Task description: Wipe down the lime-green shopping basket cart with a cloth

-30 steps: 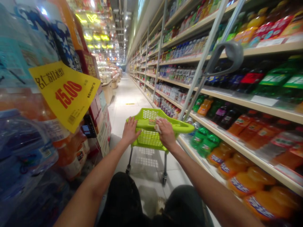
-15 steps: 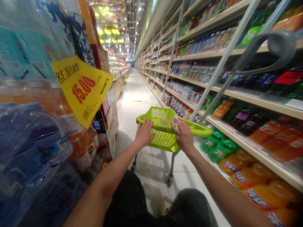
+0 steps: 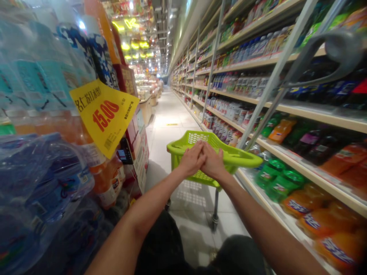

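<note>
A lime-green plastic basket trolley (image 3: 243, 159) stands on the tiled aisle floor in front of me. Both hands meet at the middle of its near rim, fingertips touching. My left hand (image 3: 190, 159) lies on the rim with its fingers stretched toward the right hand. The fingers of my right hand (image 3: 212, 161) are curled over the rim; whatever they hold is hidden. The trolley's grey pull handle (image 3: 342, 47) rises on two metal poles (image 3: 275, 76) to the upper right.
Shrink-wrapped packs of bottles (image 3: 43, 172) with a yellow 15.00 price sign (image 3: 104, 114) crowd close on the left. Long shelves of soft-drink bottles (image 3: 301, 133) run along the right. The tiled aisle (image 3: 169, 114) stretches ahead between them.
My left hand slid right along the rim and met my right hand. The white cloth seen in my right hand earlier no longer shows. The trolley sits a little further right in view.
</note>
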Demonstrator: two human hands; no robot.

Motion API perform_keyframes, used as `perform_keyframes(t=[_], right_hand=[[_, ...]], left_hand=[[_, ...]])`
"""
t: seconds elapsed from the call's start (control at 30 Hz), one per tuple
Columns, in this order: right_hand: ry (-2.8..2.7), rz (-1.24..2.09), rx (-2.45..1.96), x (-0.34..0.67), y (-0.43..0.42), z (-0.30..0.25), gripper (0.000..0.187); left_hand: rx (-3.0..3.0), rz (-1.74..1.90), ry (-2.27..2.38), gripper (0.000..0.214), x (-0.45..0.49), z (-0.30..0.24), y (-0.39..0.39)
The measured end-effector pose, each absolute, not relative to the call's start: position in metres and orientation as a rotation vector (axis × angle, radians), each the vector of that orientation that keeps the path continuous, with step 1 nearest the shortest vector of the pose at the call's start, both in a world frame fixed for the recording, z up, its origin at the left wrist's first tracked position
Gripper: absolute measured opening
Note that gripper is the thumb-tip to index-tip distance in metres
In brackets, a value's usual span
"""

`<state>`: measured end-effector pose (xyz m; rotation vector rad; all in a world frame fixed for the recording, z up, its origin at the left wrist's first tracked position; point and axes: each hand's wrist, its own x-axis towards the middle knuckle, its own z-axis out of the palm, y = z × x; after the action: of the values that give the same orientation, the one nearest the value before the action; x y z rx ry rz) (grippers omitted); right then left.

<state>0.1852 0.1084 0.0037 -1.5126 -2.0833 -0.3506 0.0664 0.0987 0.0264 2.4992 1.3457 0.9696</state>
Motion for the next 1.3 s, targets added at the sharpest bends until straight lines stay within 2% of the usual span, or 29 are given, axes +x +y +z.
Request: perform_keyframes(t=[0.13,0.23,0.47,0.63,0.83,1.13,1.3], right_hand=[[-2.018,-0.396,-1.341,0.217,0.102,-0.001,0.06],[-1.91,-0.415,-1.224,0.236,0.103,-0.009,0.055],[-1.749,-0.444,-1.346,0.241,0.108,-0.034,0.046],[-1.787,-0.457,-1.352,0.24,0.101,-0.041,0.046],[-1.771,-0.447,-1.335,0.241,0.099,-0.04,0.046],[-1.774,-0.438,-1.37,0.219,0.109,-0.033,0.045],[-1.855,-0.449,-1.351,0.225,0.108,-0.037,0.048]], left_hand=[[2.535,0.842,1.444,0.054,0.076,0.033,0.096],[2.566,0.824,1.599,0.054,0.089,0.035,0.094],[2.621,0.874,1.825,0.046,0.112,0.021,0.101],[2.691,0.943,1.731,0.036,0.083,0.007,0.112],[2.604,1.076,1.777,0.037,0.024,-0.002,0.121],[2.69,1.085,1.678,0.036,0.028,-0.008,0.123],[2.516,1.235,1.845,0.033,-0.009,-0.006,0.136]])
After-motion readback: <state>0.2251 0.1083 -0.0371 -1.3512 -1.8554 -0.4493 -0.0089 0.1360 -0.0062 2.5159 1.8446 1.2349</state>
